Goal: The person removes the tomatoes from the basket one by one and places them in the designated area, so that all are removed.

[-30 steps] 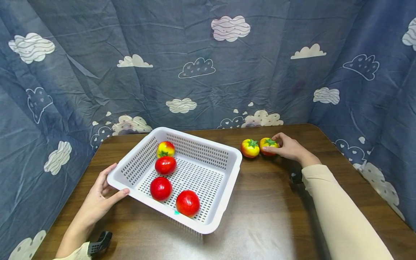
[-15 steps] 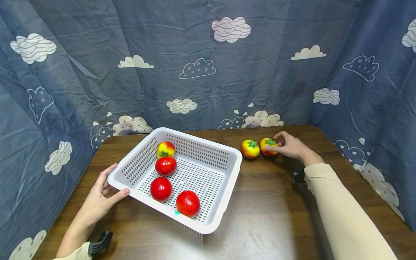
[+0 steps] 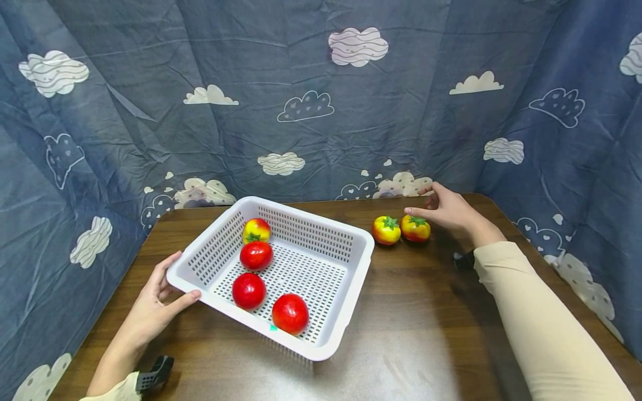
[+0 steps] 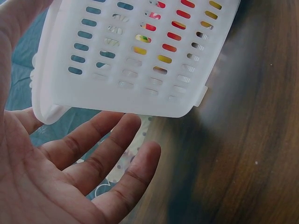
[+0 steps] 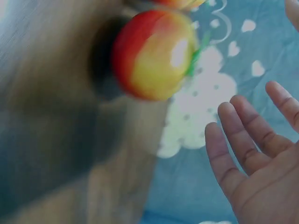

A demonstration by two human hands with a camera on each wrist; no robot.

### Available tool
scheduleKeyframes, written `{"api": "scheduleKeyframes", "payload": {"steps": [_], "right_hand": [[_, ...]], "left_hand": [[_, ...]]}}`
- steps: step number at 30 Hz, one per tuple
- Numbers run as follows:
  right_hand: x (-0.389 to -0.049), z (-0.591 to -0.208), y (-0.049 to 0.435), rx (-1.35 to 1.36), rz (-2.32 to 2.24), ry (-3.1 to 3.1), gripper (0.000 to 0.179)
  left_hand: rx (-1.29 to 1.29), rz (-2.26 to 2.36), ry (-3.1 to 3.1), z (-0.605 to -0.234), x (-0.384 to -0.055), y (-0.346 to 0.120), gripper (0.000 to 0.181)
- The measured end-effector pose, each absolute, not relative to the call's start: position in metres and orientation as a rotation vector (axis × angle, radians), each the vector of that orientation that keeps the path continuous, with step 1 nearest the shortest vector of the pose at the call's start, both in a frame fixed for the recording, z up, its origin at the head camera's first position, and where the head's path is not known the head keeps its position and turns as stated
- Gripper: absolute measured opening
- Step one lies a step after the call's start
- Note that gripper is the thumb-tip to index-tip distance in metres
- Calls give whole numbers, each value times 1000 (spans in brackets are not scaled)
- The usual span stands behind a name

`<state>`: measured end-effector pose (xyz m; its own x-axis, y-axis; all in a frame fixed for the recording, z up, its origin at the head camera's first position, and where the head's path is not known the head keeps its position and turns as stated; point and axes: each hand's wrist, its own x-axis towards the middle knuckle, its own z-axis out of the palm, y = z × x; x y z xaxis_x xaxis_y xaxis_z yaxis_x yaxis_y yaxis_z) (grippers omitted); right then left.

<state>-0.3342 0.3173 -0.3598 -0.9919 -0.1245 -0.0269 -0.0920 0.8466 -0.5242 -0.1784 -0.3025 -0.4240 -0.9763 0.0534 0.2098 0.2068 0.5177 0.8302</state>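
Observation:
My left hand (image 3: 150, 312) holds the near-left corner of a white perforated plastic basket (image 3: 346, 312), its thumb on the rim. Its other fingers spread beside the basket's end wall (image 4: 117, 88) in the left wrist view. Inside the basket lie several red and yellow-red toy fruits, including a round red one (image 3: 290, 314). My right hand (image 3: 453, 214), fingers apart and holding nothing, hovers just above and right of a yellow-red toy fruit with green leaves (image 3: 415, 229), like a tomato or persimmon. This fruit (image 5: 156, 53) is apart from the fingers in the right wrist view.
A second leafy yellow-red toy fruit (image 3: 386, 230) stands just left of the first, right of the basket. All rest on a brown wooden table (image 3: 401, 334). A dark blue cloud-print curtain (image 3: 311, 55) hangs behind and at the sides.
My right hand has let go of the right-hand leafy fruit and risen up and away from it. The fruit stays on the table. My left hand and the basket have not moved.

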Motion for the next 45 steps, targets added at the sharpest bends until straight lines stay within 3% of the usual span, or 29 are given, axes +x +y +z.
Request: {"api": "scheduleKeyframes", "payload": {"steps": [7,23,34,45], "right_hand": [[-333,-340,287,-234,-829,2988,89],[-316,-306,204,-554,-851,2934,65],[-290,-296,143,-944,-726,2699,48],[-260,-300,88,-1054,-626,2370,33]], "left_hand": [[-223,-1448,-2596,-425,-179,-303,93],[-186,-1446,-2629,-425,-180,-303,95],[-195,-1464,-2616,-426,-179,-303,95],[-222,-1475,-2597,-425,-179,-303,95]]}}
